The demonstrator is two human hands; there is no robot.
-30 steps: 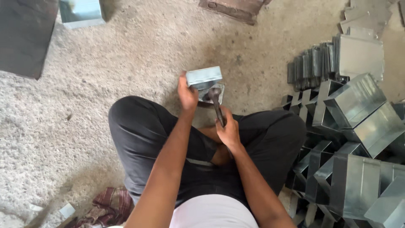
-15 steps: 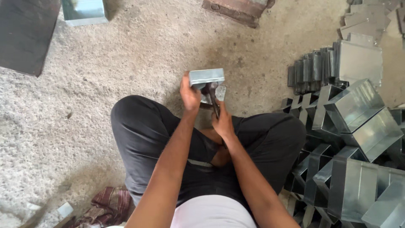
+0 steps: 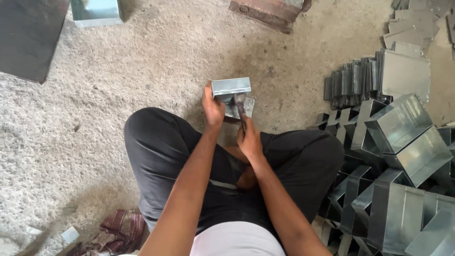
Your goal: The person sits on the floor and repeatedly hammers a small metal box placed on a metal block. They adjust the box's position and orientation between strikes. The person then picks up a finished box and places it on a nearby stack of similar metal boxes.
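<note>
I sit cross-legged on a rough concrete floor. My left hand grips the left side of a small folded sheet-metal box held upright in front of my knees. My right hand is closed around the handle of a hammer, whose head lies against the box's inner face. A flat metal piece sits just under and behind the box.
Stacks of folded sheet-metal boxes and flat blanks fill the right side. A dark metal sheet and a shiny box lie at the top left. A brick is at the top. A checked cloth lies bottom left.
My right hand has moved up toward the box, bringing the hammer head down onto it. The left hand keeps its hold on the box.
</note>
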